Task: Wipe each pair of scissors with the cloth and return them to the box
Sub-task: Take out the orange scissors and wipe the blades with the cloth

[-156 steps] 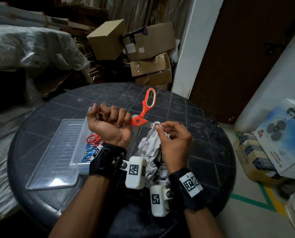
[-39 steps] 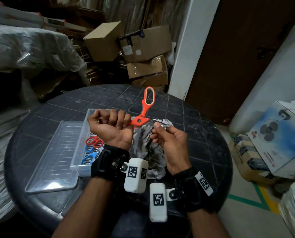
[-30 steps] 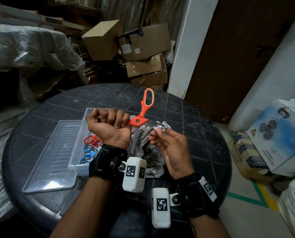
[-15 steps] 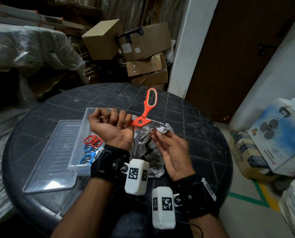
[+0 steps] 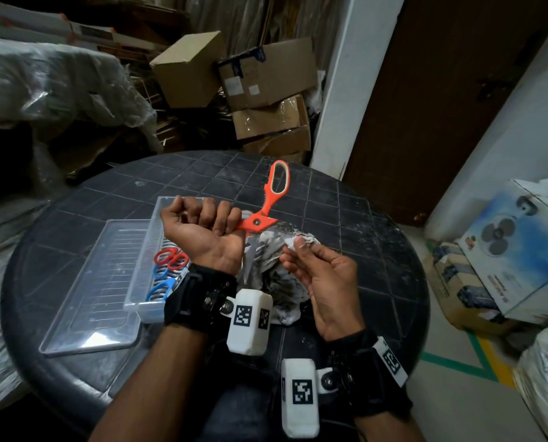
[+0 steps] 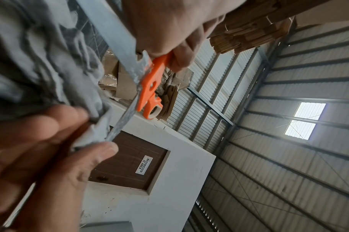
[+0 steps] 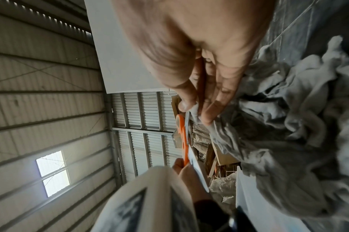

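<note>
Scissors (image 5: 267, 212) with orange handles are up in the air over the middle of the round table (image 5: 74, 346). From the head view, the left hand (image 5: 202, 231) is a tight fist around one handle. The other handle loop points up and away toward the far edge of the table. The shiny blades point down, toward the person. The right hand (image 5: 322, 279) is just to the right of the blades and pinches the gray cloth (image 5: 272, 282). The clear box (image 5: 145, 301) sits near the left edge of the table, closer to the left hand, with red and blue scissors inside.

From the left wrist view, the scissors (image 6: 149, 84) are spread open. One blade runs down to the right hand's fingertips (image 6: 102, 149), which squeeze the cloth (image 6: 40, 62) around it.

From the right wrist view, the right hand's thumb and fingers (image 7: 213, 109) pinch cloth (image 7: 289, 125) around the blade. I think the next wipe should slide along the blade, toward its tip.
</note>
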Demonstrator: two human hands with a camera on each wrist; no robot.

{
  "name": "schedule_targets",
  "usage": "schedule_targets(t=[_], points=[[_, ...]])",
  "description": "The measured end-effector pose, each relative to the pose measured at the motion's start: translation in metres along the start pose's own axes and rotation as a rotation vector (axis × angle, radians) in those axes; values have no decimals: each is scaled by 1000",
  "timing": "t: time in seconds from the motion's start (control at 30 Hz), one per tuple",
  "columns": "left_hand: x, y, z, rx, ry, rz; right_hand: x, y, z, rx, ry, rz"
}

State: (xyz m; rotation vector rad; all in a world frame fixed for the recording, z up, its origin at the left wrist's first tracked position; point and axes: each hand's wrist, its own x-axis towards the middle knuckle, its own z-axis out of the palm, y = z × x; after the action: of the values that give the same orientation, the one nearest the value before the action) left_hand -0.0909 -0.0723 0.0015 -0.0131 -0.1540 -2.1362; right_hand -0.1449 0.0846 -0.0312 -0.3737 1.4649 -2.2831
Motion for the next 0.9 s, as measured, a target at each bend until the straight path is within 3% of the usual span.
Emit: schedule_targets(t=[0.23, 0.6, 0.9], points=[[-1, -2, -1, 0, -16, -17, 4, -15, 6, 57, -51, 54], [-2, -2, 0, -12, -8, -17, 6, -1, 6, 57, -19, -65], [2, 4, 2, -11, 63, 92, -3, 1, -1, -196, 3, -192]])
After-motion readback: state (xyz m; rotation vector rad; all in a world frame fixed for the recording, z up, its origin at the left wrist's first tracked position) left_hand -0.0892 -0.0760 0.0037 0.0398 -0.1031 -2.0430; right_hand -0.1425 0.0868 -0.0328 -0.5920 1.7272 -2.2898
